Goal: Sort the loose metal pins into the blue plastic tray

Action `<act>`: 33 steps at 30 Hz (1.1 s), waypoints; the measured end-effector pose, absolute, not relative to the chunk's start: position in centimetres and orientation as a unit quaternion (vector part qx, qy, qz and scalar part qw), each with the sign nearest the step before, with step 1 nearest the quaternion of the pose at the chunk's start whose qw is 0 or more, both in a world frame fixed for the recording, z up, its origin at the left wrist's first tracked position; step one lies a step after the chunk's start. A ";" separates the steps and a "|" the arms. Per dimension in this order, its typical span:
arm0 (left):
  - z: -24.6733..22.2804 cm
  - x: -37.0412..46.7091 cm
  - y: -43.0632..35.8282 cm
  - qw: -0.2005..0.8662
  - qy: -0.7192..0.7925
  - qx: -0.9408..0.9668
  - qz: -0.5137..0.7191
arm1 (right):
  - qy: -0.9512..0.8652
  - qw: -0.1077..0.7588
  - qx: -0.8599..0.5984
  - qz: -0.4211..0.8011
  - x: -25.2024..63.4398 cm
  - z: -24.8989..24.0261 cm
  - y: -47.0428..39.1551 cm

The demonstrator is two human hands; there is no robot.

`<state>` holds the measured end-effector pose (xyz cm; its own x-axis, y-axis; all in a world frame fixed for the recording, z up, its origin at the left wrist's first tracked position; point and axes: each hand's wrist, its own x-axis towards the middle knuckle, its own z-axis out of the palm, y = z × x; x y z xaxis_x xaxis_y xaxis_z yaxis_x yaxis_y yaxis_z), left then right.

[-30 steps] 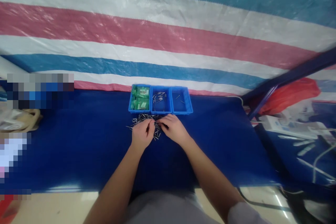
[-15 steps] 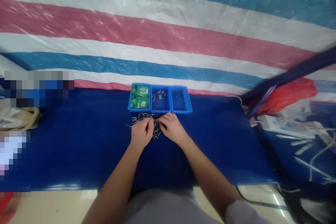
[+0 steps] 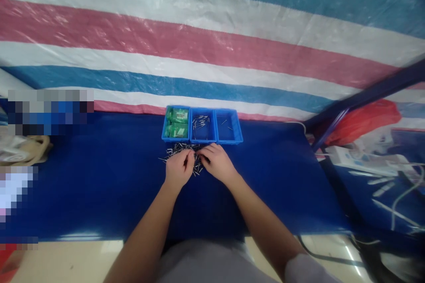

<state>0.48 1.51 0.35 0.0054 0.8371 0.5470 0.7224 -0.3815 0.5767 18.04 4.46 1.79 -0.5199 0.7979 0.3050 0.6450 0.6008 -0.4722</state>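
A loose pile of small dark metal pieces that look like screws or nails (image 3: 198, 169) lies on the blue table (image 3: 109, 177). Over its left part is my left hand (image 3: 179, 167), fingers pinched together. My right hand (image 3: 216, 162) meets it from the right, its fingers curled and thumb tucked in. The fingertips of both hands come together above the pile; whatever they hold is too small to make out. Just behind stand three joined blue bins: the left bin (image 3: 164, 135) holds green packets (image 3: 179, 123), the middle bin (image 3: 203, 138) several long metal pieces, the right bin (image 3: 234, 130) a few.
A striped plastic sheet (image 3: 199, 44) hangs behind the table. On the right are a dark metal post (image 3: 332, 128), a red bag (image 3: 375, 119), white boxes and cables (image 3: 395, 212). A tan basket-like thing (image 3: 36, 150) sits at the left, beside blurred-out patches.
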 end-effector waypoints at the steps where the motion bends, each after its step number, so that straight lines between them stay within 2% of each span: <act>1: 0.3 0.5 1.5 0.064 0.551 0.706 0.440 | -0.859 0.252 -0.420 0.151 18.0 1.8 4.5; 9: 0.3 0.4 1.6 0.052 0.545 0.710 0.443 | -0.847 0.289 -0.416 0.159 17.7 1.9 4.3; 16: 0.2 0.6 1.6 0.042 0.551 0.698 0.455 | -0.755 0.463 -0.393 0.246 17.5 2.4 4.0; 20: 0.1 0.7 1.7 0.037 0.542 0.709 0.451 | -0.656 0.533 -0.388 0.368 17.1 2.4 3.8; 23: 0.2 0.7 1.8 0.036 0.524 0.720 0.453 | -0.592 0.549 -0.372 0.458 16.7 2.3 3.6; 26: 0.2 0.7 1.8 0.045 0.520 0.721 0.456 | -0.560 0.558 -0.367 0.490 16.5 2.4 3.6; 30: 0.0 0.6 1.8 0.059 0.528 0.721 0.444 | -0.568 0.565 -0.355 0.481 16.7 2.6 3.8; 33: -0.1 0.5 1.8 0.068 0.540 0.717 0.435 | -0.636 0.542 -0.377 0.400 16.9 3.4 3.8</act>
